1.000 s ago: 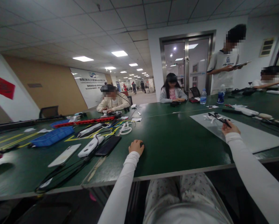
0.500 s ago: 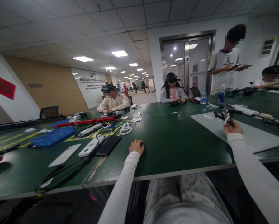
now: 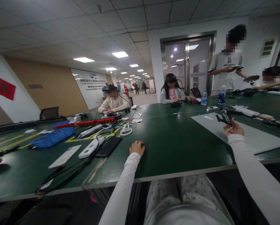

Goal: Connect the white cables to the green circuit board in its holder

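Observation:
My left hand [image 3: 137, 148] lies on the green tabletop with its fingers curled down. A small dark object [image 3: 142, 145] shows by the thumb side; most of it is hidden, so its kind is unclear. Over the light grey board [image 3: 254, 134] on the right, my right hand [image 3: 233, 128] is closed on a black pronged, clip-like object [image 3: 224, 118]. Its prongs point left, and a paler strip shows near my fingers. Left of my left hand lie a black phone [image 3: 108, 147] and a white power bank [image 3: 91, 147].
A white phone [image 3: 65, 155], black cables [image 3: 67, 175], a blue tray [image 3: 53, 137] and a coiled white cable [image 3: 126, 129] occupy the left side. Bottles [image 3: 204, 97] stand at the far right. Two people [image 3: 114, 101] sit opposite; another person [image 3: 227, 68] stands behind the table.
The black clip-like object has turned in my right hand. My left hand stays put. The standing person's one hand has lowered, and a seated person's hand has reached sideways to a red item.

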Action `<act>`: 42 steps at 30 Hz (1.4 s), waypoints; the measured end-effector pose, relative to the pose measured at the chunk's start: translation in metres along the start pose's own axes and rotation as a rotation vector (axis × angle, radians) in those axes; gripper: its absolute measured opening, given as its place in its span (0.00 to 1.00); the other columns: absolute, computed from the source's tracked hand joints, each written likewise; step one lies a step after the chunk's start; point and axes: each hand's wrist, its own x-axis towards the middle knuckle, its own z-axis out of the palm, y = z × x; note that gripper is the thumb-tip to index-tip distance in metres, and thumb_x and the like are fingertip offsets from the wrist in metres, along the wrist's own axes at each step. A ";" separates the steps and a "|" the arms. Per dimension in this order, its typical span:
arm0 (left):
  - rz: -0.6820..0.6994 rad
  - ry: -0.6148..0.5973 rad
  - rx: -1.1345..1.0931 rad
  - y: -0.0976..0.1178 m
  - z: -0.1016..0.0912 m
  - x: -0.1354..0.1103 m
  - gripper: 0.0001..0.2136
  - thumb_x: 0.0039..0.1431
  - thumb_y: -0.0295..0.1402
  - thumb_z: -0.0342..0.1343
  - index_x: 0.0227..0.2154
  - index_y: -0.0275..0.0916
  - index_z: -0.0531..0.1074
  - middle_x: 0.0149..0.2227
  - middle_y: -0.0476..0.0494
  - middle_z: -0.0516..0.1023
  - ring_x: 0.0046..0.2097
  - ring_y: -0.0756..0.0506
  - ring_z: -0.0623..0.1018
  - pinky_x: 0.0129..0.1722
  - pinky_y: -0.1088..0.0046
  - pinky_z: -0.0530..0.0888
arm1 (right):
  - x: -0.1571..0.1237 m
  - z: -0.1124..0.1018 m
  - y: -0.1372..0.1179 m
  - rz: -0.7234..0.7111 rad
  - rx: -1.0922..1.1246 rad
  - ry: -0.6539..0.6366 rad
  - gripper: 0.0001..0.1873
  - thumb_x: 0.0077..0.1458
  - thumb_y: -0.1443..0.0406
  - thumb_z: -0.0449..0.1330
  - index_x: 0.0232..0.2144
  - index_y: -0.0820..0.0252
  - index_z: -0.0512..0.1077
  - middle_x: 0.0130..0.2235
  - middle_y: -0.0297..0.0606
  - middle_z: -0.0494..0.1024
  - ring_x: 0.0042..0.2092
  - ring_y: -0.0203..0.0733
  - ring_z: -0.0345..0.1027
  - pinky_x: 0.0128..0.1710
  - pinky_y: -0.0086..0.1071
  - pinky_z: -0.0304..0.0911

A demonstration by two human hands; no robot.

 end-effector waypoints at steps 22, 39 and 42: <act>0.111 -0.119 -0.859 0.027 0.005 0.004 0.12 0.51 0.34 0.50 0.39 0.37 0.68 0.40 0.43 0.73 0.40 0.48 0.73 0.45 0.69 0.67 | -0.115 0.083 0.117 0.295 -0.629 -0.510 0.16 0.33 0.73 0.61 0.31 0.59 0.72 0.29 0.34 0.76 0.29 0.37 0.69 0.27 0.29 0.65; 0.066 -0.436 -1.476 0.042 -0.009 -0.009 0.16 0.44 0.39 0.58 0.33 0.32 0.69 0.30 0.41 0.74 0.29 0.49 0.75 0.29 0.74 0.71 | -0.143 0.082 0.187 0.349 -0.563 -0.485 0.15 0.32 0.74 0.61 0.28 0.58 0.73 0.27 0.33 0.77 0.30 0.40 0.70 0.30 0.33 0.67; 0.094 -0.429 -1.417 0.042 -0.005 -0.009 0.17 0.41 0.39 0.60 0.32 0.32 0.70 0.29 0.42 0.74 0.29 0.49 0.75 0.29 0.74 0.71 | -0.144 0.081 0.188 0.332 -0.576 -0.464 0.15 0.31 0.75 0.60 0.27 0.59 0.74 0.25 0.35 0.77 0.29 0.41 0.70 0.30 0.34 0.67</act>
